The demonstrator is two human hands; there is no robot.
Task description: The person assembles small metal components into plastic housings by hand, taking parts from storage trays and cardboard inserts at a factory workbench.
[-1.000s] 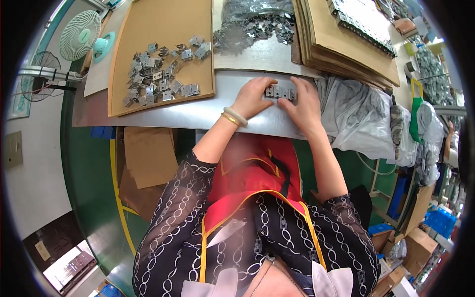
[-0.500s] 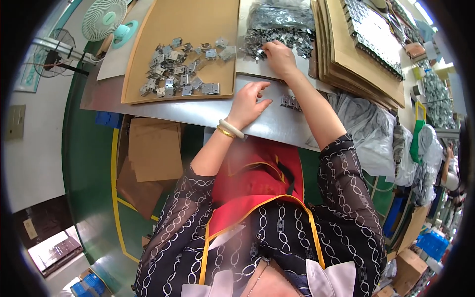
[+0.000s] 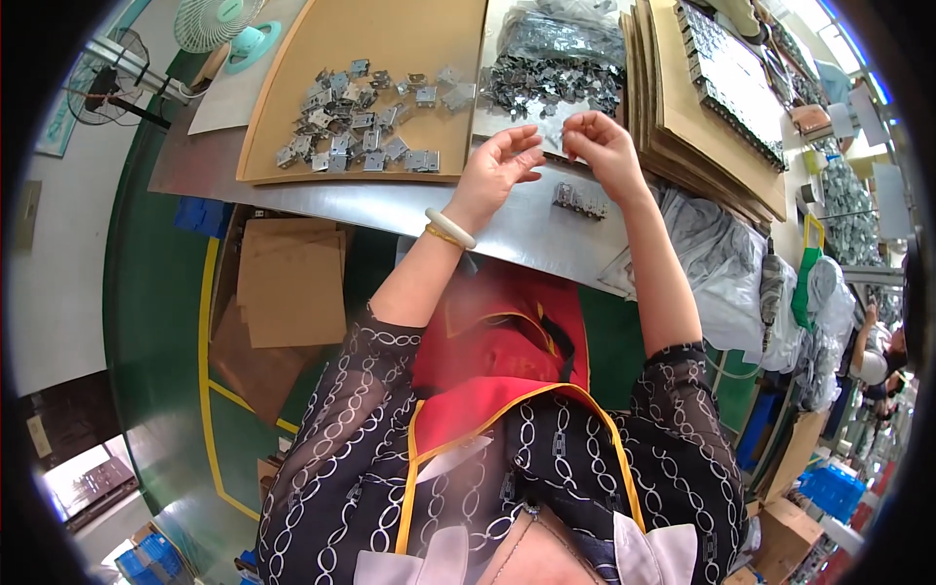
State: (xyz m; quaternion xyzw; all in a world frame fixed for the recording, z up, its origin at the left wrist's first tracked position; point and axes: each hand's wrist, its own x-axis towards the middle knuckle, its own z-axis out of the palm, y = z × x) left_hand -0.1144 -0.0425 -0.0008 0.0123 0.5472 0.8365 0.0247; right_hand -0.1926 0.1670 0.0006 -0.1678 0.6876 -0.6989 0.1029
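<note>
Over the front of the metal bench, my left hand (image 3: 495,177) is raised with its fingers apart and slightly curled; nothing shows in it. Close to its right, my right hand (image 3: 603,156) has thumb and fingertips pinched together, and what they hold, if anything, is too small to make out. Behind both hands lies a dark heap of small metal pieces (image 3: 556,88) on a pale sheet. A short row of metal clips (image 3: 579,201) sits on the bench below my right hand. Silvery bent brackets (image 3: 363,121) are scattered to the left of my left hand.
The brackets lie in a shallow cardboard tray (image 3: 292,49). A clear plastic bag of parts (image 3: 561,39) rests behind the heap. Stacked cardboard sheets (image 3: 707,127) rise at right, near plastic-wrapped bundles (image 3: 721,253). A pale green fan (image 3: 210,21) stands far left.
My right hand has drawn back from the heap of small pieces toward me, fingers pinched. My left hand has risen slightly, so the two hands are now close together.
</note>
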